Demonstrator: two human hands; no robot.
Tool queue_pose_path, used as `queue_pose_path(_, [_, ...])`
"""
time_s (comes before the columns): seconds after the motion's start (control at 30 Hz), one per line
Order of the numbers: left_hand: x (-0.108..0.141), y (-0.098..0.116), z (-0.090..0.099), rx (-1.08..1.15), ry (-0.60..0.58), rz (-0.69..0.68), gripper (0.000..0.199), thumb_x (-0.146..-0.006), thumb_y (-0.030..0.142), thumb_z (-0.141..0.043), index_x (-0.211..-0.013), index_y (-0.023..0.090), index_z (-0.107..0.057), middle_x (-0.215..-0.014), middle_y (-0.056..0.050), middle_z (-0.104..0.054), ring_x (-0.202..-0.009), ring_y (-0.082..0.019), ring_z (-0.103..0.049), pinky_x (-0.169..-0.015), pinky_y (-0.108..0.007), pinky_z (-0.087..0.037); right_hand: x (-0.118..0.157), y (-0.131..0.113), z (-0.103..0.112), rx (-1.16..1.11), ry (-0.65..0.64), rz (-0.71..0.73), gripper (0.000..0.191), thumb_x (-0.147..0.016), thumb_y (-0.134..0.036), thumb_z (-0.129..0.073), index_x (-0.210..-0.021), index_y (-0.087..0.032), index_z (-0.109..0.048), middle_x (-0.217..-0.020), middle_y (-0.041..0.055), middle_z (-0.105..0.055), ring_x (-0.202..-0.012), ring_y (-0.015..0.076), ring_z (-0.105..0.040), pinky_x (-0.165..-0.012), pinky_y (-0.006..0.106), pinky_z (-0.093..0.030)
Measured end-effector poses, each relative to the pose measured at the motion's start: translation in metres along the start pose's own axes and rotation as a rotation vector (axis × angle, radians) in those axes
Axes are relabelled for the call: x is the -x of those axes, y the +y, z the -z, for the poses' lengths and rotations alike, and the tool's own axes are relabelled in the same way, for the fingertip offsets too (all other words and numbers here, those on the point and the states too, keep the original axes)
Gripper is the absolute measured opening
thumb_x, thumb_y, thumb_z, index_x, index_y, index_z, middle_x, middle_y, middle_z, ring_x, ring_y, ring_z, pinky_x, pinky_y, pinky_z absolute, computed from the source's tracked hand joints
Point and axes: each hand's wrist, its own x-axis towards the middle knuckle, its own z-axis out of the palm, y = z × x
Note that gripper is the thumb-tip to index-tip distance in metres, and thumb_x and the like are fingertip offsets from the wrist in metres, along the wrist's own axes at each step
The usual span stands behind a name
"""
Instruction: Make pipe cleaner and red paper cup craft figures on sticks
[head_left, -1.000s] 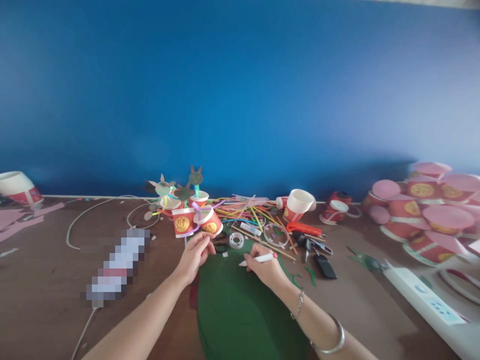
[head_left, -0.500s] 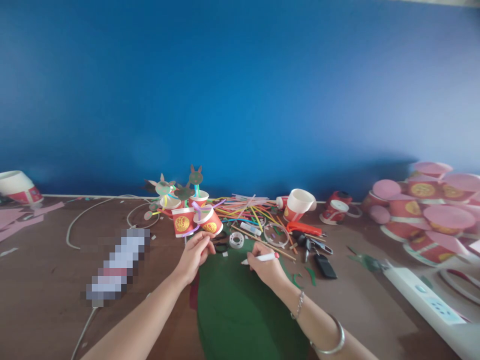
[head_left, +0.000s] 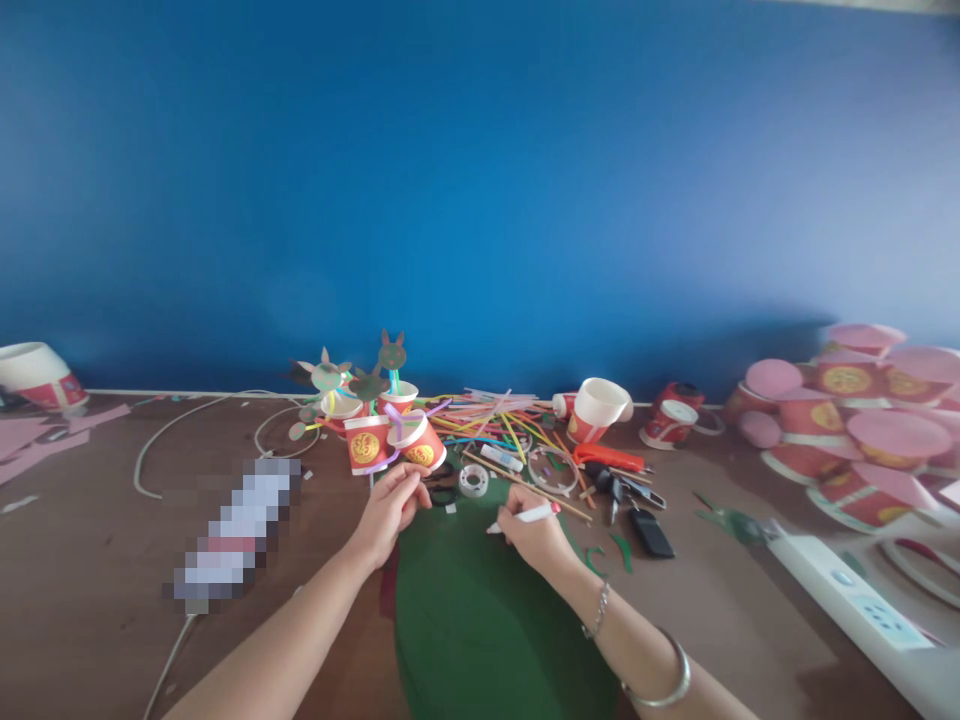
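Note:
My right hand (head_left: 529,525) pinches a white marker (head_left: 536,513) with a red end. The marker's tip points left, over the upper part of a large dark green sheet (head_left: 487,610). At the sheet's upper left edge, the fingers of my left hand (head_left: 390,510) are curled together; whatever they hold, if anything, is hidden. Black scissors handles (head_left: 442,495) lie just right of those fingers. A roll of clear tape (head_left: 473,481) sits between my hands, beyond the sheet's top edge.
Red paper cups (head_left: 367,445) with animal cut-outs stand behind my left hand. Colourful sticks (head_left: 487,415), a glue tube (head_left: 501,457), an orange cutter (head_left: 611,457) and keys (head_left: 615,490) lie behind. A power strip (head_left: 847,590) and pink-topped cups (head_left: 817,420) occupy the right side.
The marker's tip has shifted slightly right and down over the green sheet with my right hand. My left hand stays in place.

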Motion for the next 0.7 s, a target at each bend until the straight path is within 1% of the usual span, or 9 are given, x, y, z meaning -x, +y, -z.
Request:
queue_pose_path(0.2, [-0.0002,-0.0007,0.0004,0.003,-0.005,0.005,0.030,-0.075,0.041,-0.061,-0.088,0.015,-0.057,-0.055,0.003,-0.059,-0.032,0.000,-0.023,-0.036,-0.015,-0.010,0.0011,-0.0010,0.0008,-0.037,-0.020,-0.013,0.018,-0.064,-0.020,-0.048,-0.050,-0.023,-0.036,-0.041,-0.0053,-0.045,-0.042,0.0111,-0.043,-0.043,0.022,-0.031])
queue_pose_path(0.37, [-0.0002,-0.0012,0.0010,0.009,-0.009,0.004,0.029,-0.076,0.040,-0.061,-0.090,0.015,-0.056,-0.055,0.003,-0.059,-0.032,0.000,-0.023,-0.036,-0.015,-0.010,0.0018,-0.0003,-0.0005,-0.056,-0.058,-0.025,0.018,-0.065,-0.020,-0.047,-0.052,-0.023,-0.035,-0.039,-0.0051,-0.049,-0.039,0.0112,-0.045,-0.041,0.021,-0.031])
queue_pose_path(0.7, [-0.0001,-0.0013,0.0007,-0.002,-0.006,-0.001,0.029,-0.077,0.040,-0.060,-0.090,0.015,-0.056,-0.055,0.003,-0.059,-0.033,0.000,-0.024,-0.036,-0.015,-0.011,0.0029,0.0012,-0.0020,-0.076,-0.101,-0.038,0.019,-0.069,-0.024,-0.049,-0.054,-0.023,-0.038,-0.041,-0.0046,-0.053,-0.040,0.0104,-0.046,-0.043,0.020,-0.033])
